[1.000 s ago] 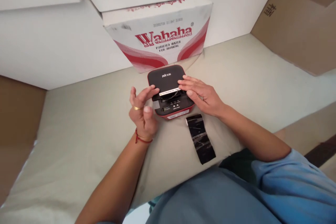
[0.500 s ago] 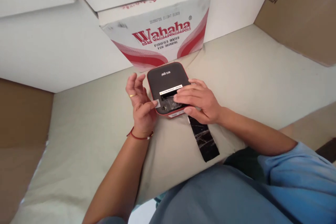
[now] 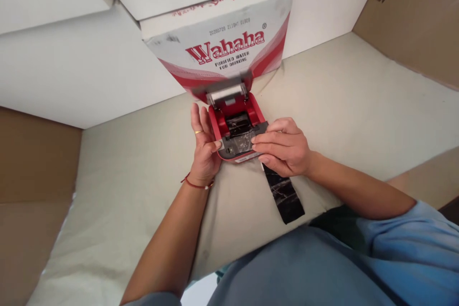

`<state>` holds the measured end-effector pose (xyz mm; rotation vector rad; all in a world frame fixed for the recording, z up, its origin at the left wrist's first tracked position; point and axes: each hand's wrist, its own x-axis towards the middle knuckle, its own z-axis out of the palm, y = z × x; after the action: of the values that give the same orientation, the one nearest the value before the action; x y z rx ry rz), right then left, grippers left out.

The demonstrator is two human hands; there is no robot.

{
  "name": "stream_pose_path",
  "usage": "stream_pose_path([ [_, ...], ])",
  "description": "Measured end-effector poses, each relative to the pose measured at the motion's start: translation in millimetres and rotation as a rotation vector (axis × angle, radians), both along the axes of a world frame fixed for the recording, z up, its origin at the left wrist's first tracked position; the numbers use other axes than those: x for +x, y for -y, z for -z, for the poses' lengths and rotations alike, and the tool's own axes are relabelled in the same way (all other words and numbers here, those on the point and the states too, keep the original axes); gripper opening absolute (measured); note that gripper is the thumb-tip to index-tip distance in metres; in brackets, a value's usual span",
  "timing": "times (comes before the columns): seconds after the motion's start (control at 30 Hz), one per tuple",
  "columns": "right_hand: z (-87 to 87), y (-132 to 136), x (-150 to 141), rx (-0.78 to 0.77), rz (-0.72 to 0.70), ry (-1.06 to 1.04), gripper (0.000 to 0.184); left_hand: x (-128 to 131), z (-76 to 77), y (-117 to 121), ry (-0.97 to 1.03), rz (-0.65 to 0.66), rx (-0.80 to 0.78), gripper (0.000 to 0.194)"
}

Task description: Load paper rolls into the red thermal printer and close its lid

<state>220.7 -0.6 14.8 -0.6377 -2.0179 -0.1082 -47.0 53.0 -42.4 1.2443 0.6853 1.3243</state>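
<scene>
A small black and red label printer [image 3: 225,155] sits on the cloth with its lid [image 3: 229,83] raised, showing a red inside and a silvery roller under the lid. Glossy black film [image 3: 238,124] lies in the bay and clear film covers part of the front panel. My left hand [image 3: 206,150] holds the left side, thumb on the front left corner over a small grey piece, other fingers extended upward. My right hand [image 3: 287,146] grips the front right corner, fingers on top and thumb lower. A black marbled strip [image 3: 285,196] lies below my right hand.
A Wahaha water carton [image 3: 229,43] stands right behind the raised lid. White panels [image 3: 53,71] rise at the back, with brown cardboard [image 3: 416,24] at the right and a brown board [image 3: 32,172] at the left. The pale cloth [image 3: 143,177] covers the work surface.
The printer's lid has swung up and back, exposing the red inside. My right hand has slid from the front panel to the front right corner. My left thumb stays at the left corner.
</scene>
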Motion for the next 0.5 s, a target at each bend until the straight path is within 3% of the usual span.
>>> stream_pose_path([
  [0.07,-9.2,-2,1,-0.013,-0.093,-0.022,0.026,1,3.0,-2,-0.015,-0.017,0.004,0.112],
  [0.13,-25.0,-5,2,-0.145,-0.159,-0.045,0.032,2,5.2,-3,-0.014,-0.016,0.008,0.112],
  [0.23,-58.8,-18,-2,-0.468,0.004,-0.042,0.041,4,6.9,-6,0.005,-0.012,0.032,0.112],
  [0.3,-82.6,-34,-12,-0.643,0.181,0.116,0.036,5,7.8,-7,0.008,-0.014,0.049,0.112],
  [0.37,-101.7,-51,-27,-0.758,0.305,0.409,0.03,6,9.3,-9,0.008,-0.008,0.059,0.113],
  [0.5,-113.8,-81,-63,-0.822,0.44,0.852,0.032,8,14.0,-13,0.021,0.015,0.088,0.111],
])
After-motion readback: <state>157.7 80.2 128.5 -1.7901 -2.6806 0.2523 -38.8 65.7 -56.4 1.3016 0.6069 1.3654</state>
